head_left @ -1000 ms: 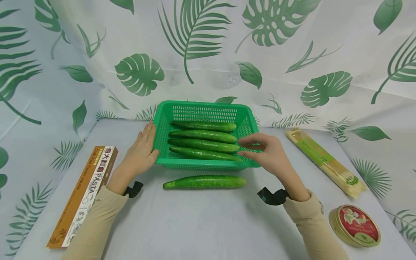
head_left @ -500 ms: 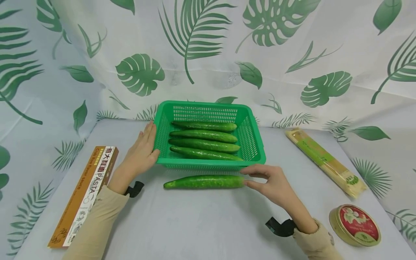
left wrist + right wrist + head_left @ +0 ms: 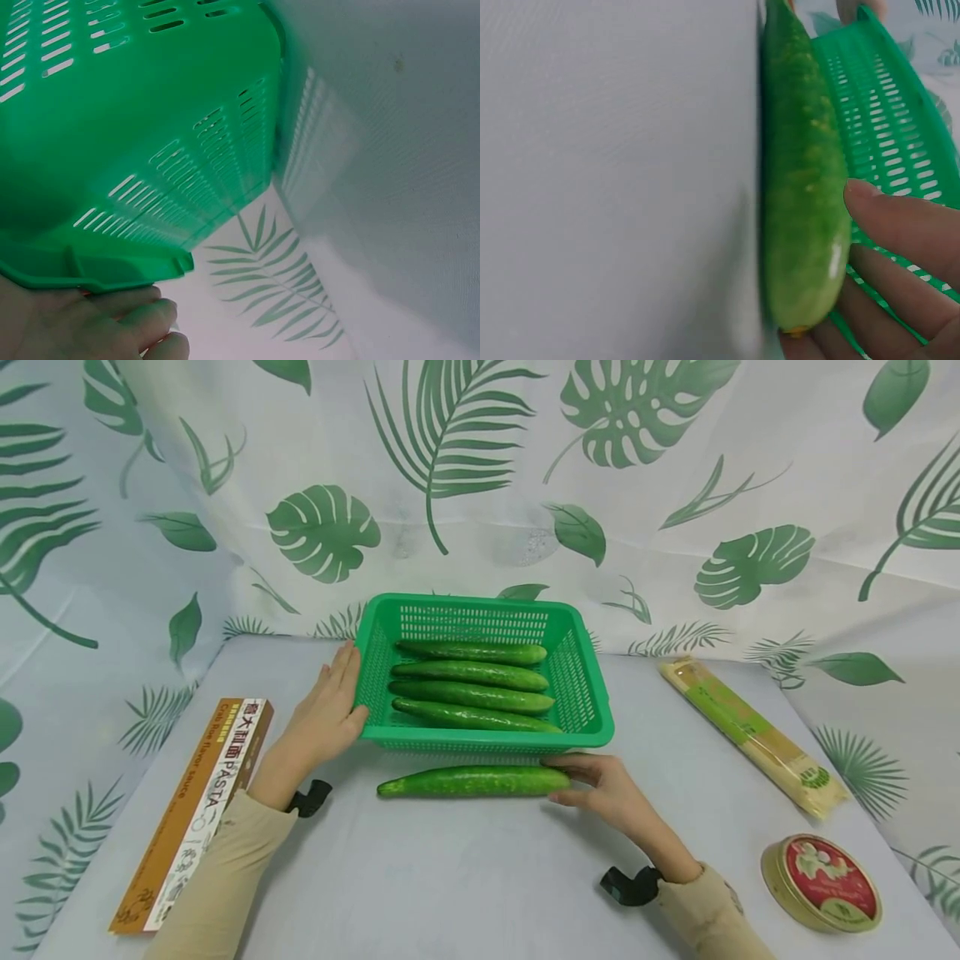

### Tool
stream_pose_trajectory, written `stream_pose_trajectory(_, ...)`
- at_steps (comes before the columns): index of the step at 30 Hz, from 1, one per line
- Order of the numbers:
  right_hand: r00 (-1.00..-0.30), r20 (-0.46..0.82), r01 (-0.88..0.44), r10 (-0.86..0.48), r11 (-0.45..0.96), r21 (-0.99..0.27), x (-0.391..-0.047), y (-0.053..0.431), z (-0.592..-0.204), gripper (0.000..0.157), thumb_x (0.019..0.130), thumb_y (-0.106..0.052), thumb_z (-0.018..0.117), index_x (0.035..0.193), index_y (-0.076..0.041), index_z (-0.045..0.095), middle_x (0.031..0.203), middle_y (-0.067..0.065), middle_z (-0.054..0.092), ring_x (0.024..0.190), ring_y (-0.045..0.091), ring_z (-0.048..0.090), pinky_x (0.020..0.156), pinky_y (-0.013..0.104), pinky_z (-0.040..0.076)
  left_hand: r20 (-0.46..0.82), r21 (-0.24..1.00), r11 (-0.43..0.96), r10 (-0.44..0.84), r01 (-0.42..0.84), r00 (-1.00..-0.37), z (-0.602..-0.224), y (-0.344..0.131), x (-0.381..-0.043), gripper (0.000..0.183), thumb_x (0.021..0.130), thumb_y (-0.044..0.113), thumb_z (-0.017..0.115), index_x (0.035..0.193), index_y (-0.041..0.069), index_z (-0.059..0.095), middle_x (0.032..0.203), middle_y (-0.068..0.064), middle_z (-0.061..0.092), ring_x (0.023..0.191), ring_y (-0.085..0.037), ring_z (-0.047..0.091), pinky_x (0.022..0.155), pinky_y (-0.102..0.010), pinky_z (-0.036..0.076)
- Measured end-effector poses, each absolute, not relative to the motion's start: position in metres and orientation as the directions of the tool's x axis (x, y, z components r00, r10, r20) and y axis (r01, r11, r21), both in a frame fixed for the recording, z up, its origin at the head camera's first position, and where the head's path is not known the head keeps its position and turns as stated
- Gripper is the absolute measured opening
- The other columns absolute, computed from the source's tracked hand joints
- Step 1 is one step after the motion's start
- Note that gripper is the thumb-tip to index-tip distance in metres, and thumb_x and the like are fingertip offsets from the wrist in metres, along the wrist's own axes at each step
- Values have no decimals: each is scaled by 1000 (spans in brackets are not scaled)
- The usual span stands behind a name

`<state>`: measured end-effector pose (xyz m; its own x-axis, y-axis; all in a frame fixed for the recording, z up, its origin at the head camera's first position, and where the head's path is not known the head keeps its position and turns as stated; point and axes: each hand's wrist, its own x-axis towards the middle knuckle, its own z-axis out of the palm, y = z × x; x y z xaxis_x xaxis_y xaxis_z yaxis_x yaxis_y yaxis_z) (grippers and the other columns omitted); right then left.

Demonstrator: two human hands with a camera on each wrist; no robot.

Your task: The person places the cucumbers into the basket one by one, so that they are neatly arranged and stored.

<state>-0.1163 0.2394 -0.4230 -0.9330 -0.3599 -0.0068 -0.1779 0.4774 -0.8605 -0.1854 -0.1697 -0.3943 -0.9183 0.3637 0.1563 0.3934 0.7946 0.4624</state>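
Note:
In the head view a green plastic basket (image 3: 480, 737) stands in the middle, with several cucumbers (image 3: 472, 695) lying side by side inside it. My left hand (image 3: 324, 714) rests along the basket's left side with extended fingers; the left wrist view shows its fingers (image 3: 150, 326) right at the rim. One more cucumber (image 3: 465, 781) lies on the table in front of the basket. My right hand (image 3: 600, 789) is at that cucumber's right end, thumb on the near side and fingers on the far side. The right wrist view has the thumb (image 3: 885, 210) against the cucumber's skin.
A long pasta box (image 3: 198, 810) lies at the left. At the right are a clear packet of noodles (image 3: 750, 735) and a round red-and-gold tin (image 3: 825, 881). A leaf-patterned curtain (image 3: 480, 510) hangs behind the white table (image 3: 450, 885).
My right hand has come away from the basket's right side, down toward the front, and closed in on the right end of the cucumber outside. The left hand has stayed put.

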Motion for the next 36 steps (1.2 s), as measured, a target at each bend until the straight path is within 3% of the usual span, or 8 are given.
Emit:
stream_pose_trajectory(8, -929, -19, -183, -370, 504, -844, -123, 240, -437, 47, 78, -11, 83, 122, 1, 69, 120, 13, 69, 116, 32, 60, 99, 38, 47, 152, 459, 801, 356, 385, -922, -394, -170, -185, 75, 96, 14, 40, 156, -6, -1, 164, -16, -10, 151, -29, -6, 121, -50, 4)
stream_pose_trajectory(23, -932, -29, -162, -361, 488, -858, -122, 240, -442, 46, 78, -12, 83, 122, -2, 70, 121, 10, 69, 119, 30, 57, 104, 50, 41, 157, 449, 804, 359, 390, -920, -394, -170, -185, 75, 95, 14, 40, 155, -8, 0, 164, -19, -8, 151, -29, -6, 121, -51, 5)
stream_pose_trajectory(36, -942, -22, -155, -336, 491, -857, -120, 238, -442, 45, 74, -13, 86, 117, -3, 73, 113, 7, 72, 111, 27, 62, 96, 41, 48, 165, 448, 801, 363, 398, -917, -395, -170, -186, 75, 96, 14, 40, 155, -8, 1, 164, -19, -9, 151, -30, -5, 121, -51, 5)
